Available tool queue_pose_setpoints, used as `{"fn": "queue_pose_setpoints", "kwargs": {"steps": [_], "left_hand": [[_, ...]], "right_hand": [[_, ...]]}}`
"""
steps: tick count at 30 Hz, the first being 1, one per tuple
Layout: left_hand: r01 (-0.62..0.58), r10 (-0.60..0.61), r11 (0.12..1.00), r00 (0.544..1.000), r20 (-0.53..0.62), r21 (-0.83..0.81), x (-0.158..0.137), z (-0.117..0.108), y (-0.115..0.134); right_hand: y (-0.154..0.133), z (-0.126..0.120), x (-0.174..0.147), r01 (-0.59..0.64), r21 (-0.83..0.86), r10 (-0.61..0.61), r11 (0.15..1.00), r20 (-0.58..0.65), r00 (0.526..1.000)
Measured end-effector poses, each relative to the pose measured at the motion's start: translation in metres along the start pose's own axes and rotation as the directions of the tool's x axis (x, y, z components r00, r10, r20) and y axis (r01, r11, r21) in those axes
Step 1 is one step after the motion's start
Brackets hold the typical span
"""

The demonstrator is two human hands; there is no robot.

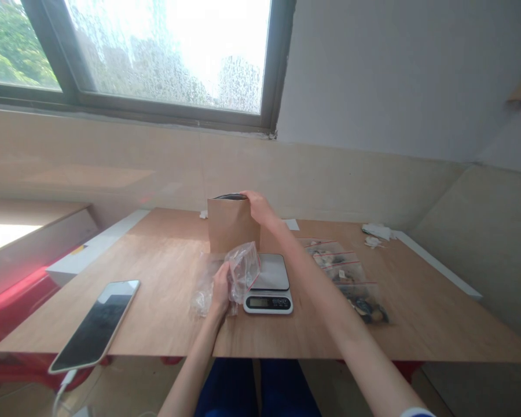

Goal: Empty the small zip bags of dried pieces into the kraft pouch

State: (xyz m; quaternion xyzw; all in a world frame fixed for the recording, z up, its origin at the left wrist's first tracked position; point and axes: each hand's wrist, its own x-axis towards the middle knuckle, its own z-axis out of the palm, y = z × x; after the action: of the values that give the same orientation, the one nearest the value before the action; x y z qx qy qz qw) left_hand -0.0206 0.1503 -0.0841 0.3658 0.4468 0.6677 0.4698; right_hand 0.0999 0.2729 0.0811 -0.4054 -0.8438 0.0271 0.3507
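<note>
My right hand (259,208) reaches forward and grips the top rim of a brown paper pouch (231,227) that stands upright behind a small digital kitchen scale (270,285). My left hand (220,288) holds a clear plastic zip bag (244,269) just left of the scale, above a pile of more clear bags (202,289) lying on the wooden table (165,313). The scale's platform is bare and its display faces me.
A smartphone (96,324) on a white cable lies at the table's front left. Several filled zip bags (349,278) lie in a row to the right of the scale. Crumpled white scraps (375,233) sit at the far right edge. A window fills the wall behind.
</note>
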Motion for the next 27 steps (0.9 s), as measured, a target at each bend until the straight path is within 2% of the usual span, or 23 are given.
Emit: {"fn": "queue_pose_setpoints", "kwargs": {"steps": [3, 7, 10, 12, 15, 17, 18, 20, 21, 23, 25, 27], "left_hand": [[0.018, -0.018, 1.0, 1.0, 0.011, -0.001, 0.0, 0.001, 0.001], [0.03, -0.029, 1.0, 0.999, 0.029, -0.009, 0.0, 0.0, -0.001], [0.012, -0.013, 1.0, 0.999, 0.03, 0.029, 0.001, -0.001, -0.002], [-0.015, 0.013, 0.998, 1.0, 0.024, 0.064, 0.001, -0.001, -0.001], [-0.095, 0.091, 0.988, 0.995, 0.04, 0.124, -0.002, 0.002, 0.004], [-0.158, 0.146, 0.971, 0.986, 0.076, 0.181, -0.008, 0.004, 0.008], [-0.186, 0.168, 0.959, 0.981, 0.101, 0.212, -0.011, 0.006, 0.01], [-0.227, 0.189, 0.937, 0.969, 0.161, 0.266, -0.018, 0.008, 0.013], [-0.235, 0.183, 0.929, 0.963, 0.196, 0.287, -0.02, 0.009, 0.014], [-0.229, 0.144, 0.919, 0.953, 0.266, 0.32, -0.024, 0.011, 0.014], [-0.237, 0.129, 0.908, 0.943, 0.308, 0.346, -0.026, 0.014, 0.017], [-0.292, 0.185, 0.885, 0.936, 0.301, 0.363, -0.028, 0.019, 0.023]], "right_hand": [[0.002, -0.002, 0.011, -0.017, 0.045, 0.017, 0.999, -0.004, 1.0], [-0.003, -0.009, 0.013, -0.058, 0.091, 0.068, 0.994, -0.115, 0.991], [-0.016, -0.012, -0.01, -0.106, 0.068, 0.119, 0.992, -0.222, 0.968], [-0.027, -0.007, -0.039, -0.199, 0.083, 0.214, 0.977, -0.261, 0.941], [-0.038, 0.013, -0.095, -0.388, 0.153, 0.407, 0.909, -0.128, 0.904], [-0.038, 0.028, -0.13, -0.552, 0.246, 0.561, 0.797, 0.041, 0.827], [-0.036, 0.033, -0.145, -0.636, 0.318, 0.621, 0.703, 0.162, 0.767], [-0.03, 0.035, -0.168, -0.688, 0.361, 0.654, 0.629, 0.233, 0.72], [-0.027, 0.031, -0.176, -0.7, 0.396, 0.673, 0.594, 0.231, 0.702], [-0.024, 0.018, -0.187, -0.683, 0.467, 0.71, 0.562, 0.151, 0.688], [-0.026, 0.001, -0.193, -0.622, 0.523, 0.714, 0.582, 0.037, 0.699], [-0.033, -0.011, -0.199, -0.555, 0.561, 0.694, 0.614, -0.049, 0.718]]}}
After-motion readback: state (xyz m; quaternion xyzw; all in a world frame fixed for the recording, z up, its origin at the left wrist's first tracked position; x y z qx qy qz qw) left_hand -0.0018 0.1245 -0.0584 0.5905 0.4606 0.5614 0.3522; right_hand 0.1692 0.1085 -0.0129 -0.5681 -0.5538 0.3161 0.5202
